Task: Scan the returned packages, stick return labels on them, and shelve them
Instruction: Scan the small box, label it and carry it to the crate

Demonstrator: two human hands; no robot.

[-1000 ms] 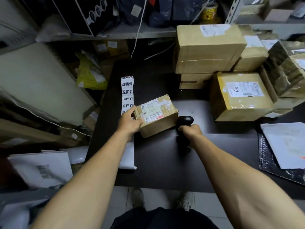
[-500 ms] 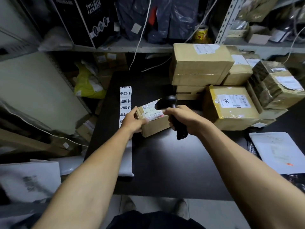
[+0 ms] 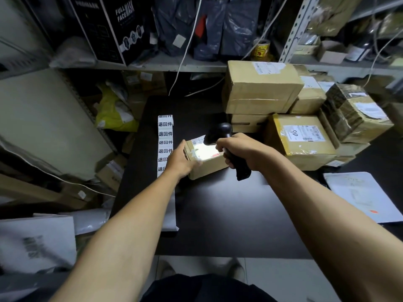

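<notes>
Brown corrugated cardboard, taped and rectangular: the small parcel (image 3: pixel 206 165) you are scanning lies on the black tabletop (image 3: pixel 218 214), just right of the white strip of printed return labels (image 3: pixel 165 142). Your left hand (image 3: pixel 182 163) steadies its near-left corner, thumb along the top edge and fingers curled against the side. Your right hand (image 3: pixel 242 152) is wrapped fully round the grip of the black pistol-shaped handheld scanner (image 3: pixel 226 147), whose head hangs just above the parcel's shipping label, lit white by the beam.

Likely faults: glare from the close beam or the tape may spoil the read; a slack left hand may let the parcel skid toward the label strip.

Containers: every carton in view is sealed, contents unseen. The stack of larger brown cardboard boxes (image 3: pixel 261 88) stands behind and to the right. The grey metal shelf (image 3: pixel 165 64) holds dark plastic mailer bags (image 3: pixel 209 25) and a black printed box (image 3: pixel 113 27).
</notes>
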